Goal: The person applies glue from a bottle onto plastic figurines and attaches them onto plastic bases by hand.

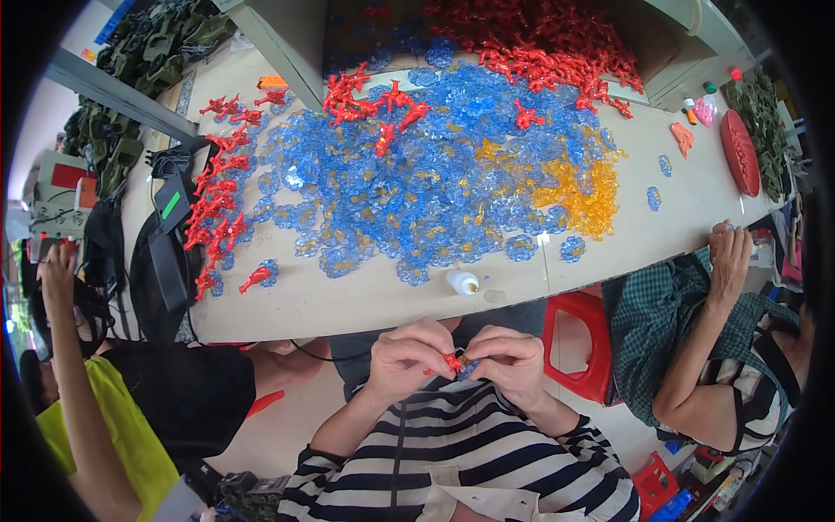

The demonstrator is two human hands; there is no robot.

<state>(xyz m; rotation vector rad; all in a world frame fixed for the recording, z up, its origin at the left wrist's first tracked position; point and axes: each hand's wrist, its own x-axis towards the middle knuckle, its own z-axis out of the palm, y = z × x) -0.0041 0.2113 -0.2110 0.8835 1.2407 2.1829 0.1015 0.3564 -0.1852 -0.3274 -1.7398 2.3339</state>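
Red figures: I saw them scattered [228, 163] along the table [243, 313], well to the left of the grip and beyond it.
Blue pieces: their clear heap [365, 200] spread across the table beyond the grip.
Left hand: it [409, 358] was pinched nearly closed, thumb to fingers, the tips gripping one held figure.
Held figure: this small red thing [451, 362] sat between the two hands, off the table; the fingers hid much of it.
White bottle: it [462, 282] was near the table's edge, beyond the grip; I couldn't tell whether it stood.
Held piece: clear blue [470, 369], it was right beside the held figure; I couldn't make out whether they were joined.
Right hand: it [513, 361] was likewise pinched nearly closed, holding the held piece.
Good handling: I judged that a light pinch near the edges, with facing sides left clear and both hands steady, suited such small parts; squeezing or twisting hard risked a slip.
Amber pieces: these [591, 196] were bunched beyond the grip, to its right.
Red stool: it [600, 339] stood right of the right hand.
Red dish: it [739, 157] lay farthest right, well apart from the grip.
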